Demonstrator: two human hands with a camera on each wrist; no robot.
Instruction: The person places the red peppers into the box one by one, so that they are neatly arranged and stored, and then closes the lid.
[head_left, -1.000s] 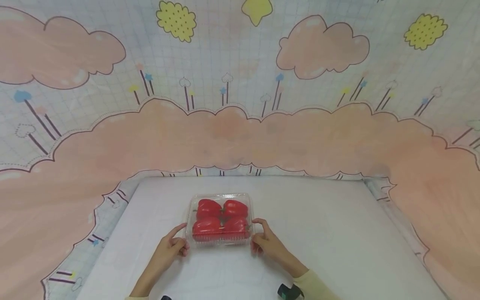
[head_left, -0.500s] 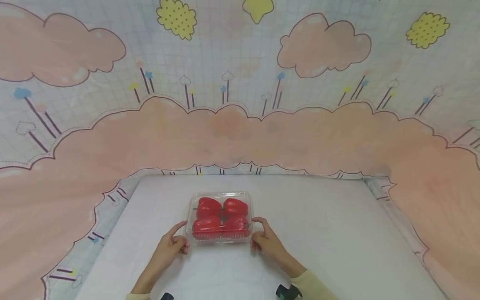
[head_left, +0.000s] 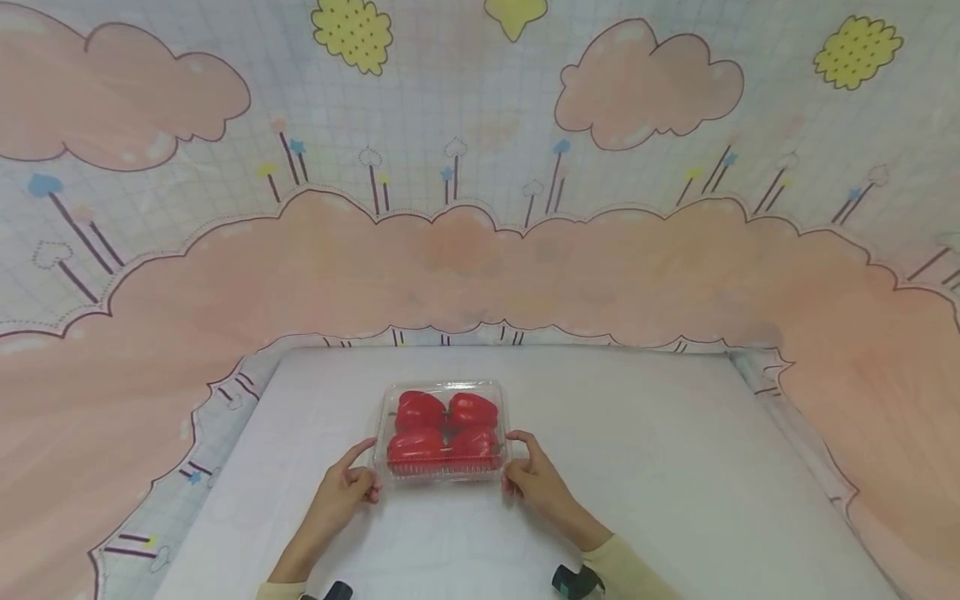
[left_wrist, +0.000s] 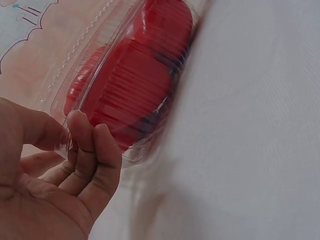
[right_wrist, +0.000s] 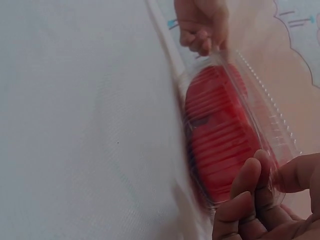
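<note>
A clear plastic clamshell box [head_left: 504, 404] holds several red bell peppers [head_left: 416, 450] with green stems, its lid down over them. My left hand [head_left: 333, 497] pinches the box's near left corner, the index finger along the side; the left wrist view shows thumb and fingers at the clear rim [left_wrist: 75, 107]. At the opposite side, my right hand [head_left: 546, 493] grips the near right corner in the same manner, fingers curled at the edge [right_wrist: 272, 175]. The box is level or nearly so. Whether its base touches the white table cannot be told.
Around the box spreads a white-covered table [head_left: 637, 467]. Behind it and along the sides hangs a cloth [head_left: 480, 275] printed with peach clouds and yellow shapes. Black wrist devices [head_left: 576, 582] show at the bottom edge, beside pale yellow sleeves [head_left: 630, 571].
The whole head view has shifted slightly upward in the picture. Box and hands have moved a touch farther from me, both hands keeping their hold on the corners.
</note>
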